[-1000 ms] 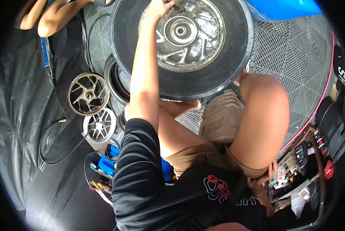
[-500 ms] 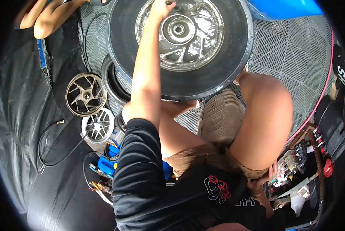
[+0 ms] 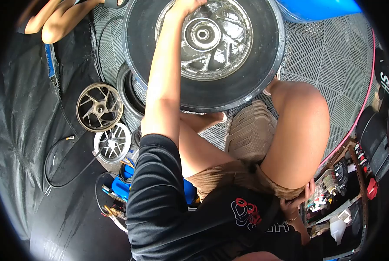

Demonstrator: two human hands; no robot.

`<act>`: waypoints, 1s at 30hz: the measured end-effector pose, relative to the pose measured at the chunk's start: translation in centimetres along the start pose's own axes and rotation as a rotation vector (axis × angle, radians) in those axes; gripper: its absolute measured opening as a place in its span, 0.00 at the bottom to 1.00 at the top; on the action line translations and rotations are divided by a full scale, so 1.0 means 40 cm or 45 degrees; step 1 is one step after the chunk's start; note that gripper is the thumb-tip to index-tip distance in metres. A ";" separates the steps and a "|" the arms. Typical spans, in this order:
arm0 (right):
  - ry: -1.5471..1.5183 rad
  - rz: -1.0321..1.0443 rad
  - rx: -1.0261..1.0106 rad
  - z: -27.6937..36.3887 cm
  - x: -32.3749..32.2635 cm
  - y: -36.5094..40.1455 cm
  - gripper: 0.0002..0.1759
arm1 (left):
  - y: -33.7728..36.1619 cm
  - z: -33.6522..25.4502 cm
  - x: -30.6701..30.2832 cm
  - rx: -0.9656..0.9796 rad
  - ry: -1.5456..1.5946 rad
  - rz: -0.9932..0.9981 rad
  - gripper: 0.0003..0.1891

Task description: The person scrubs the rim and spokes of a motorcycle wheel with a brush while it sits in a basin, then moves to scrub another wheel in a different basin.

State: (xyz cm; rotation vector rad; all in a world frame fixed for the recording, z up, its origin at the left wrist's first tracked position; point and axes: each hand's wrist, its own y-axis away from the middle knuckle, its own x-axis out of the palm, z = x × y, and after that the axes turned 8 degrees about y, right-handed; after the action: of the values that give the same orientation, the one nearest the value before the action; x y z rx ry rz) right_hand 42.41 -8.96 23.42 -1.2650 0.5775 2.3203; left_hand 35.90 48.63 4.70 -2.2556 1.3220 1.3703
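Note:
A large black tyre point(image 3: 229, 93) sits around a wet, shiny spoked wheel rim point(image 3: 222, 61) in front of me. My left hand point(image 3: 186, 6) is over the rim's far left part, at the top edge of view. Its fingers are curled closed; what they hold, if anything, is too small and cut off to name. My right hand point(image 3: 296, 201) rests against my right thigh by the hem of my brown shorts point(image 3: 281, 189), thumb and fingers apart and nothing seen in it.
A bronze wheel rim point(image 3: 99, 107), a silver rim point(image 3: 113, 142) and another tyre point(image 3: 127, 89) lie at left. A black hose point(image 3: 68, 180) crosses a dark sheet. An open tool tray point(image 3: 329, 187) stands right. A blue container point(image 3: 320, 9) and another person's arm point(image 3: 57, 26) show above.
My left hand has shifted slightly up and right over the rim, partly leaving the frame. The view has moved a little. My right hand stays at my thigh.

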 end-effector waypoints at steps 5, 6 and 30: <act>0.015 0.022 -0.007 -0.005 -0.003 -0.001 0.43 | -0.022 -0.052 -0.026 -0.518 0.242 0.125 0.17; 0.011 0.021 -0.010 -0.004 -0.003 -0.001 0.43 | -0.032 -0.025 -0.016 -0.497 0.274 0.129 0.18; -0.007 -0.020 0.003 -0.005 0.001 0.008 0.43 | 0.151 -0.068 0.059 -0.066 0.688 -0.588 0.12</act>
State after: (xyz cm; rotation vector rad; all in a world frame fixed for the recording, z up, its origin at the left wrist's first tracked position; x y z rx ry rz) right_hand 42.35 -9.33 23.32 -1.2575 0.5661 2.3093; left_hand 33.36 42.19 5.96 -2.8473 0.7870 0.6728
